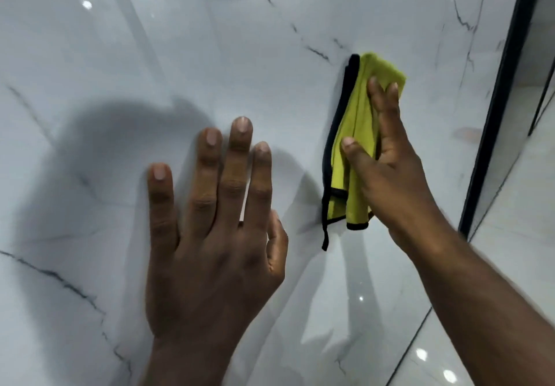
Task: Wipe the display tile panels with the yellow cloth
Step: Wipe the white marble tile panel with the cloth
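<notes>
Where the glossy surface lies nearest us, our left hand (pixel 216 241) rests flat on the marbled tile panel (pixel 90 175), fingers straight and slightly spread. Farther up, our right hand (pixel 390 169) presses the bunched yellow cloth (pixel 351 127) against that panel with straight fingers, the thumb seemingly pinning a fold. Beyond runs a black frame (pixel 498 100).

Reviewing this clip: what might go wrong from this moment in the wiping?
1. The left hand lies bare and flat on the glossy tile panel; it may leave smudges.
2. The yellow cloth is bunched under the right hand, a corner dangling, so it may wipe only a narrow strip or slip.
</notes>
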Demonstrator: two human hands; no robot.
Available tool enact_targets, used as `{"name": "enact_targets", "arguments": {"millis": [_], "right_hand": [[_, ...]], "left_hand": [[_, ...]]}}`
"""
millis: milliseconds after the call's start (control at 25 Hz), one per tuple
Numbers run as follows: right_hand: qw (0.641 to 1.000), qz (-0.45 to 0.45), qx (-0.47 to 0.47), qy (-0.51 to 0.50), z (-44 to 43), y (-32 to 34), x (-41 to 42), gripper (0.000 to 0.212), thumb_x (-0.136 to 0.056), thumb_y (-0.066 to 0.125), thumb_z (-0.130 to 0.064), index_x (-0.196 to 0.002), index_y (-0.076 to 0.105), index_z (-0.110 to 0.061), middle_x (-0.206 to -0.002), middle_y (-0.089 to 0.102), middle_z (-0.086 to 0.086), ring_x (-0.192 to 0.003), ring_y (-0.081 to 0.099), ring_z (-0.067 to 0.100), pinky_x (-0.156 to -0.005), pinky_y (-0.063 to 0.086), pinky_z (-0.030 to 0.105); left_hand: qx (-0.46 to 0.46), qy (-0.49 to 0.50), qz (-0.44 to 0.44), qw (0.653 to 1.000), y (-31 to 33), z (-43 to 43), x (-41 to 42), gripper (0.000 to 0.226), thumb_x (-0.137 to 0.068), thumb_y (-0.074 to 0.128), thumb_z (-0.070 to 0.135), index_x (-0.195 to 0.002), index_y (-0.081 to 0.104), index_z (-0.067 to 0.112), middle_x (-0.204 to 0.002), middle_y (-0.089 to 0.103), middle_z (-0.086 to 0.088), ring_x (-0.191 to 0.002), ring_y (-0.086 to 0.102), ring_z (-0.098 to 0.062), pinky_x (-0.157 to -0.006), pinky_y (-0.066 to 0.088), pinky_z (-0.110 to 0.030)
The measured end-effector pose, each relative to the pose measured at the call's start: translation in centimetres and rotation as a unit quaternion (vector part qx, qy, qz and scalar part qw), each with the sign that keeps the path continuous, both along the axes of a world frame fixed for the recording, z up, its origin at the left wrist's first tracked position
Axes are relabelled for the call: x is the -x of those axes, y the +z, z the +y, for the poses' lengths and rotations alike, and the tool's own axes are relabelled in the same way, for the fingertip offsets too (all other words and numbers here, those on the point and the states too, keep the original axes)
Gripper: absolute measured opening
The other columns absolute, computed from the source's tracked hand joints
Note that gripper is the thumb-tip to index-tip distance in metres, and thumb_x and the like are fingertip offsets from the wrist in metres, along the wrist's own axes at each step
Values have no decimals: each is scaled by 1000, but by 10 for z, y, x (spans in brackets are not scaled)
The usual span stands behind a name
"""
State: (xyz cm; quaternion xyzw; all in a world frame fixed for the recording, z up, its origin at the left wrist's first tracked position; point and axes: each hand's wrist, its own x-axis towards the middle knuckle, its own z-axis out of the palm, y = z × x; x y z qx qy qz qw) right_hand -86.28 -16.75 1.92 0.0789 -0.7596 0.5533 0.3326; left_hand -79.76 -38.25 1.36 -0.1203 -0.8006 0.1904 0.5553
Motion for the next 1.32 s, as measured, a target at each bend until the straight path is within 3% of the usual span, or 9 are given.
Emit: {"name": "enact_targets", "arguments": {"millis": [120, 360, 520, 600, 800, 1040, 1120, 1240, 1320], "right_hand": [[992, 93, -83, 34, -24, -10, -12, 77, -106, 63, -30, -165, 17, -46, -177, -7, -20, -164, -5, 7, -133, 16, 55], [997, 27, -72, 9, -2, -50, -1, 81, -106, 63, -19, -165, 14, -47, -178, -8, -14, -165, -4, 11, -132, 18, 57], [992, 93, -82, 0, 35, 9, 33, 83, -104, 63, -15, -169, 18, -40, -179, -6, -13, -166, -7, 19, -132, 18, 31], [984, 96, -148, 21, 39, -23, 26, 84, -104, 65, -21, -168, 16, -46, -177, -9, -21, -165, -8, 14, -115, 21, 10], [999, 17, -18, -32, 129, -29, 100, 82, -107, 59, -27, -167, 8, -52, -177, -10, -20, -165, -2, 11, -120, 30, 37], [979, 136, -149, -11, 147, -28, 112, 81, -106, 62, -35, -169, 11, -44, -177, -12, -18, -166, -7, 15, -106, 35, 23], [995, 72, -70, -1, 161, -66, 122, 81, -104, 59, -42, -168, 9, -45, -178, -12, -16, -165, -6, 13, -118, 32, 23], [998, -8, 53, -40, 198, -46, 169, 85, -105, 65, -29, -168, 11, -46, -179, -8, -12, -165, -1, 11, -132, 21, 48], [997, 13, 58, -45, 207, -8, 182, 86, -103, 65, -19, -168, 16, -44, -179, -3, -11, -165, 2, 12, -133, 16, 33]], "left_hand": [[6, -3, -3, 1000, 0, -2, 0, 71, -108, 52, 35, -172, 31, 11, -181, 20, -13, -168, 16, -33, -135, 2, -61], [-16, 10, -23, 1000, 2, 2, -1, 70, -104, 55, 36, -167, 42, 10, -179, 24, -12, -166, 17, -35, -134, 1, -62], [-94, -13, -29, 995, 2, 53, 15, 66, -97, 62, 33, -158, 55, 10, -178, 28, -13, -165, 19, -41, -132, -2, -66], [-96, -23, -30, 995, 10, 83, 35, 67, -97, 63, 28, -162, 51, 12, -180, 24, -12, -167, 15, -38, -131, -2, -68], [-55, 6, -9, 998, 17, 140, 83, 73, -102, 61, 32, -170, 37, 18, -182, 17, -11, -168, 10, -38, -130, -9, -67], [-17, -12, -11, 1000, 25, 209, 148, 71, -104, 58, 37, -169, 41, 14, -180, 23, -12, -167, 17, -37, -133, 5, -65], [12, 19, 9, 1000, 10, 213, 155, 71, -105, 57, 37, -169, 39, 12, -178, 29, -12, -165, 23, -39, -132, 12, -68], [35, 27, 17, 999, 3, 209, 158, 71, -104, 59, 35, -168, 41, 12, -175, 34, -12, -163, 28, -41, -131, 13, -69], [30, 27, 21, 999, 4, 211, 158, 72, -102, 60, 35, -168, 41, 11, -175, 35, -12, -162, 29, -43, -131, 14, -70]]}}
